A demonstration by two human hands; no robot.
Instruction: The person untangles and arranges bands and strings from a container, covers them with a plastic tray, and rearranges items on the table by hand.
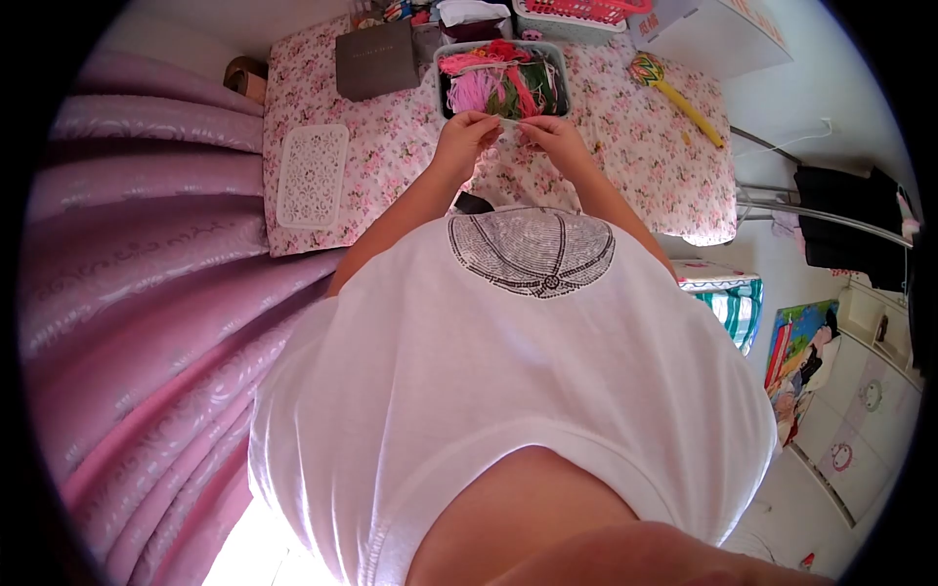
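My left hand (pixel 469 140) and my right hand (pixel 549 139) are raised close together over the near part of the flowered tablecloth (pixel 625 176). The fingers of both are pinched, and a thin pale strand (pixel 508 121) seems to run between them; it is too small to make out well. Just beyond the fingertips stands a grey-green basket (pixel 439 88) filled with bundles of pink, red and dark green cord (pixel 476 90).
A dark grey box (pixel 376 61) and a white lace-patterned tray (pixel 313 176) lie to the left. On the right are a yellow-handled stick (pixel 690 112) and a white carton (pixel 708 37). A red basket (pixel 596 10) sits at the back. Pink curtains (pixel 147 254) hang on the left.
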